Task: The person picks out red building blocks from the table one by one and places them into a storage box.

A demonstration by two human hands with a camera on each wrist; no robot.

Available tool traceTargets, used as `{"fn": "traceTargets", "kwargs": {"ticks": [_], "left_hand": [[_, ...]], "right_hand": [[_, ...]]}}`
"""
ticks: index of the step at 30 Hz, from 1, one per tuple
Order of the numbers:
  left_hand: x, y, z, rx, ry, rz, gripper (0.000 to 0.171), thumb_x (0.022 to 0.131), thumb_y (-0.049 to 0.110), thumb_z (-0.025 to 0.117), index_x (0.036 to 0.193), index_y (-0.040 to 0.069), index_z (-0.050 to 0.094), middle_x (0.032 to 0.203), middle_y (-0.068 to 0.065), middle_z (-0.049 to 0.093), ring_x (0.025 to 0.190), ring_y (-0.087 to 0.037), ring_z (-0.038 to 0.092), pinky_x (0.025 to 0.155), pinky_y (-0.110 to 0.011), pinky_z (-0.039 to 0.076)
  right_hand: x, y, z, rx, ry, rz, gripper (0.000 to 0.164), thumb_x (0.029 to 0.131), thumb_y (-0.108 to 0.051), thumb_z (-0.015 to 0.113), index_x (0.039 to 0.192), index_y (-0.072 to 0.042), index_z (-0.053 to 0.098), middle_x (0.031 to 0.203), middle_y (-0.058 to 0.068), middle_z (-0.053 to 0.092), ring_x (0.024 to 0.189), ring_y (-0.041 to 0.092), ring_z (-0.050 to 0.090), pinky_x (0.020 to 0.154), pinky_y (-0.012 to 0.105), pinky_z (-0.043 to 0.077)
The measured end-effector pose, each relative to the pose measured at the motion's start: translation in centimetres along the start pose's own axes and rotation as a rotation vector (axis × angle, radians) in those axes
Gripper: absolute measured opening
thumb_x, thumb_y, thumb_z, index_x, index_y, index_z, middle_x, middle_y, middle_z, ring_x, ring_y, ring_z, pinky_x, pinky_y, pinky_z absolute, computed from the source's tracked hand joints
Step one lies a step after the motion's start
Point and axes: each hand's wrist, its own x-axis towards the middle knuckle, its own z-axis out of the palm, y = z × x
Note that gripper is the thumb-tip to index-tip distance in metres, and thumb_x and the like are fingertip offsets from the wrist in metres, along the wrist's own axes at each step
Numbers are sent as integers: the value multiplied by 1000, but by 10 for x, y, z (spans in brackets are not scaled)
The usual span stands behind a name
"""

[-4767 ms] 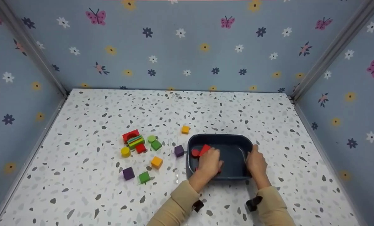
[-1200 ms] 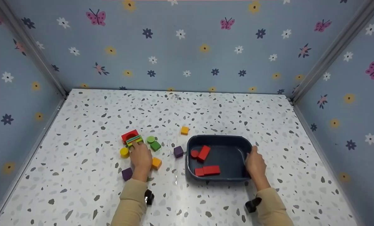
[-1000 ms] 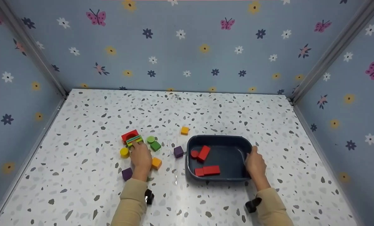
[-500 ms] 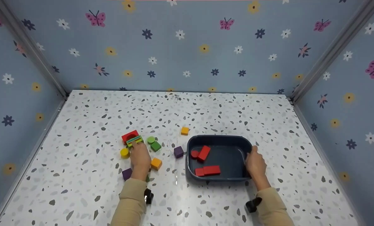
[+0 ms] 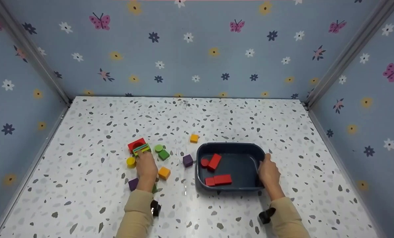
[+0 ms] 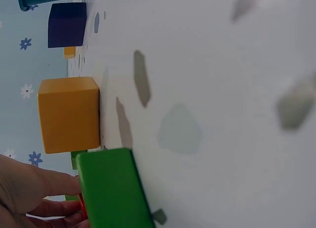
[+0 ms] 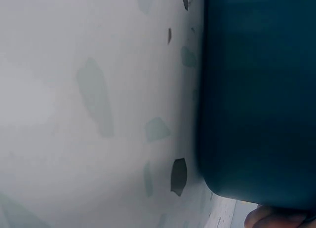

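My left hand (image 5: 146, 168) reaches into the loose toy blocks, its fingertips by a green block with a striped top (image 5: 141, 149). In the left wrist view, a sliver of a red block (image 6: 83, 206) shows at the pinching fingers, mostly hidden behind a green cube (image 6: 112, 188). My right hand (image 5: 269, 172) grips the right rim of a dark blue basin (image 5: 230, 189). Inside the basin lie a red cylinder (image 5: 205, 163) and several red blocks (image 5: 222, 179). A red arch block (image 5: 137, 144) stands behind the striped one.
Around the left hand are a yellow cylinder (image 5: 131, 162), an orange cube (image 5: 164, 173), a purple cube (image 5: 133, 184), a light green disc (image 5: 158, 148) and a green block (image 5: 164, 154). Another purple cube (image 5: 187, 161) lies by the basin's left side, with a small orange block (image 5: 194, 138) behind.
My left hand has left the basin, where red blocks now lie, and gone left to the loose blocks. Over the last second it has barely shifted. My right hand stays on the rim.
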Motion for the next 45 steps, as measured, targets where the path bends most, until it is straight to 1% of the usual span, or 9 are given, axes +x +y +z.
{"fn": "traceTargets", "kwargs": {"ticks": [5, 12, 15, 18, 23, 34, 39, 41, 45], "left_hand": [[-2, 0, -1, -3, 7, 7, 30, 88, -6, 47, 115, -19, 46, 118, -35, 37, 96, -43, 50, 79, -46, 46], [-11, 5, -6, -47, 105, 70, 26, 86, -9, 47, 109, -22, 48, 110, -33, 40, 87, -42, 54, 74, -45, 47], [-15, 8, -8, -76, 104, 69, 27, 86, -5, 50, 108, -21, 48, 109, -31, 40, 86, -41, 54, 73, -46, 47], [-19, 12, -11, -101, 95, 70, 31, 85, -2, 54, 109, -20, 48, 110, -29, 39, 89, -41, 54, 76, -47, 47], [-25, 19, -15, -132, 109, 117, 37, 83, 0, 59, 111, -21, 47, 112, -30, 40, 93, -39, 52, 81, -42, 46], [-49, 42, -23, -166, 221, 194, 36, 78, 2, 67, 105, -16, 51, 103, -25, 44, 90, -35, 54, 80, -39, 46], [-62, 56, -23, -205, 328, 281, 35, 74, 0, 70, 102, -15, 53, 98, -22, 46, 86, -37, 55, 76, -41, 47], [-67, 60, -22, -222, 356, 310, 34, 73, -1, 70, 100, -14, 53, 96, -21, 46, 84, -37, 55, 74, -42, 48], [-75, 69, -22, -250, 345, 326, 32, 74, -1, 70, 98, -12, 53, 97, -21, 46, 87, -35, 54, 76, -41, 47]], "right_hand": [[0, 0, 0, -3, -5, 7, 32, 93, -14, 41, 119, 3, 34, 96, 37, 54, 83, 48, 56, 63, 57, 44], [-2, 0, 1, 5, 9, -23, 21, 93, -11, 41, 108, 3, 37, 89, 34, 56, 77, 46, 58, 58, 53, 44], [-2, 0, 1, 5, 12, -26, 21, 93, -11, 41, 107, 3, 38, 89, 34, 56, 77, 46, 58, 58, 53, 44], [-2, 0, 1, 7, 7, -17, 23, 93, -12, 41, 110, 3, 37, 90, 34, 56, 78, 46, 57, 59, 53, 44], [-1, -1, 1, 13, -6, 0, 26, 93, -12, 40, 114, 3, 36, 94, 35, 55, 81, 46, 57, 61, 54, 44], [-1, -1, 0, 2, -20, 22, 25, 93, -13, 41, 112, 2, 37, 93, 34, 55, 80, 46, 57, 62, 54, 44], [-1, -2, 0, -5, -10, 1, 25, 93, -12, 41, 112, 3, 37, 91, 34, 56, 78, 46, 57, 60, 54, 44], [-2, -1, 0, -8, -3, -14, 24, 93, -11, 42, 111, 4, 37, 89, 33, 56, 76, 45, 57, 58, 53, 44], [-1, -2, -1, -6, -4, -18, 23, 93, -11, 42, 110, 4, 37, 88, 33, 56, 76, 45, 57, 58, 53, 44]]}}
